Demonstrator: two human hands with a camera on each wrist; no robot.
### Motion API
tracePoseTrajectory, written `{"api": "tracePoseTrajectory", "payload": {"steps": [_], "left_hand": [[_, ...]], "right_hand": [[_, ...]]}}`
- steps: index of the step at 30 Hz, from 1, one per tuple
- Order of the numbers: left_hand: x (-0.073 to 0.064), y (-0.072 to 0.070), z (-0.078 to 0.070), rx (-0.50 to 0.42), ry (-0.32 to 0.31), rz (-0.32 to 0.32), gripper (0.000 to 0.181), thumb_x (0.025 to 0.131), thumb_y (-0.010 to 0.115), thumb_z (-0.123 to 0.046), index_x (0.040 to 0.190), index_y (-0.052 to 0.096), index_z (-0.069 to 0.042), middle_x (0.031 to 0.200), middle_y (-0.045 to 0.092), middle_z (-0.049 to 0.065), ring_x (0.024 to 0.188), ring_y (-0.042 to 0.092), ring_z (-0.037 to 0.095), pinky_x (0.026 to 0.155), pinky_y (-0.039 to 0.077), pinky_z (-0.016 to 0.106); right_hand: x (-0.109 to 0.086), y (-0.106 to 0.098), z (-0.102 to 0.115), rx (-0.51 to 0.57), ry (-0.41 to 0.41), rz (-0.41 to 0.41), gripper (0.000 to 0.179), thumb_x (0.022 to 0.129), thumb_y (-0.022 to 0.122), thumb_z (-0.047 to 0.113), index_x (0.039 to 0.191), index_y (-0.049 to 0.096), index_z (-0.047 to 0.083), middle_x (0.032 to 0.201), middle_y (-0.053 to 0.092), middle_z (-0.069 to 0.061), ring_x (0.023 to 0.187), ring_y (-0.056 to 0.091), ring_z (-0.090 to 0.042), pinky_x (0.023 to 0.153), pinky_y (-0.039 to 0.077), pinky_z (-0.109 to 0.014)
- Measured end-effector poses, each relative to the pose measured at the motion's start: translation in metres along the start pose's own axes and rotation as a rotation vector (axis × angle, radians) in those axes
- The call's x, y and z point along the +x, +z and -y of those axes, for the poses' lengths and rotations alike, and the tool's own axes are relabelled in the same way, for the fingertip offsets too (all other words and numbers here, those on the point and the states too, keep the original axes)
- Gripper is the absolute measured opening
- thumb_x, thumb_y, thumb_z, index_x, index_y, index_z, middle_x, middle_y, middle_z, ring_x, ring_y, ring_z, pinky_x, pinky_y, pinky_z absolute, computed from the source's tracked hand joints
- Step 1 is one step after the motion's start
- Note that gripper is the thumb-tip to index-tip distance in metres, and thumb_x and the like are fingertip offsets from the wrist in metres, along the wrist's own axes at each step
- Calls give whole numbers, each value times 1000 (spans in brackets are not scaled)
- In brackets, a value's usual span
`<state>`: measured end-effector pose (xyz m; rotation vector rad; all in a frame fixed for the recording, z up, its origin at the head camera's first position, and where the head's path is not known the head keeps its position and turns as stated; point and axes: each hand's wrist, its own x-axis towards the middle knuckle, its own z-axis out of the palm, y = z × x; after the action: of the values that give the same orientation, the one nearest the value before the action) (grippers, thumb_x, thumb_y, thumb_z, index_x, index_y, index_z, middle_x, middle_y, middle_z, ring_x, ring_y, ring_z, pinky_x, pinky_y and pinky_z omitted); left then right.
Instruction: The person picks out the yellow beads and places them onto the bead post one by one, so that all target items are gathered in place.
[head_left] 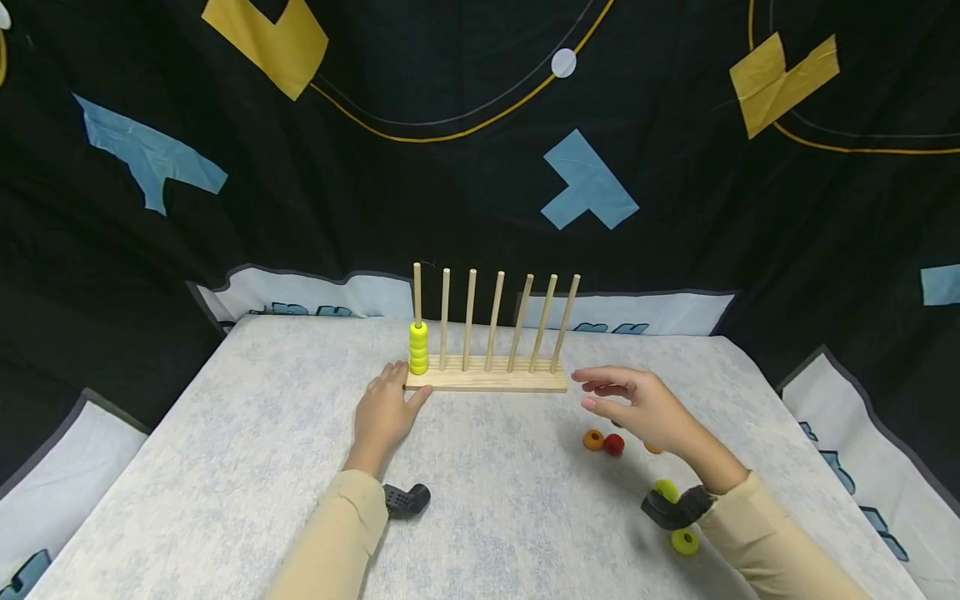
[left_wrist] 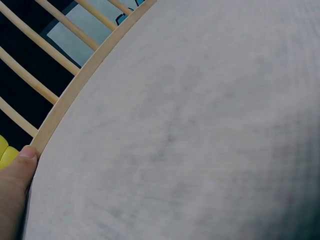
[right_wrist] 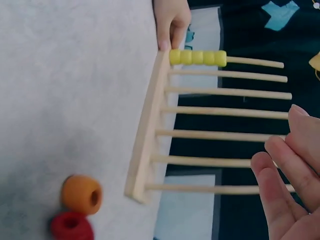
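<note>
A wooden peg rack (head_left: 487, 381) stands on the table, with several upright pegs along its base. Stacked yellow beads (head_left: 418, 348) fill the lower part of its leftmost peg. My left hand (head_left: 386, 412) grips the left end of the base, thumb (left_wrist: 27, 152) along the front edge and fingers at the side. Off the rack's right end hovers my right hand (head_left: 633, 404), its fingers loosely bent and nothing held between them. Below it on the table lie an orange bead (head_left: 593, 440) and a red bead (head_left: 614, 445), side by side.
A yellow-green bead (head_left: 685, 542) and another yellow-green bead (head_left: 666, 490) lie near the right wrist, the latter partly covered by the wrist camera (head_left: 678, 508). Another orange bead (head_left: 654, 448) peeks out under the right hand. Black cloth (head_left: 465, 208) hangs behind the table.
</note>
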<state>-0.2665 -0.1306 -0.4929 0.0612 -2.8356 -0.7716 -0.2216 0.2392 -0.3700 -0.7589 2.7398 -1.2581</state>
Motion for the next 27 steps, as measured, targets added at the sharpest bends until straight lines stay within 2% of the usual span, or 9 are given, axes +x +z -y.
{"api": "tracePoseTrajectory", "payload": {"steps": [3,9,14,16,22,27], "left_hand": [[0,0,0,-1,-2,1,74,96,60,-50,149,41,-3,155,41,18,146,36,38,116,34,58],[-1,-1,-1,-5,-1,-1,74,96,60,-50,149,42,-2,155,42,18,145,37,39,116,35,59],[-1,0,-1,-1,8,-7,73,96,60,-49,149,42,-2,154,43,19,145,37,39,117,34,58],[0,0,0,-1,10,-8,73,96,60,-49,149,42,-2,154,42,19,145,37,39,117,34,58],[0,0,0,-3,8,-4,74,96,60,-50,149,42,-2,155,42,19,145,37,39,117,34,58],[0,1,1,0,6,-1,74,96,59,-51,149,42,-3,155,41,18,145,36,39,117,33,58]], "right_hand": [[-11,-3,-7,1,36,28,37,92,71,28,127,67,15,129,68,-4,113,67,-22,99,55,-40],[-35,-11,-24,8,104,120,36,92,72,28,126,68,15,127,69,-6,115,65,-30,94,57,-30],[-55,-20,-45,5,144,171,38,93,71,27,127,66,12,129,67,-12,117,63,-33,97,57,-41],[-62,-23,-53,2,161,189,39,93,71,26,127,66,9,129,67,-14,116,64,-31,97,57,-39],[-80,-29,-71,43,258,265,41,90,74,24,126,66,6,128,67,-15,108,66,-14,89,54,-15],[-89,-30,-78,96,315,316,41,88,75,21,124,66,2,126,67,-18,99,63,-7,81,55,-17]]}}
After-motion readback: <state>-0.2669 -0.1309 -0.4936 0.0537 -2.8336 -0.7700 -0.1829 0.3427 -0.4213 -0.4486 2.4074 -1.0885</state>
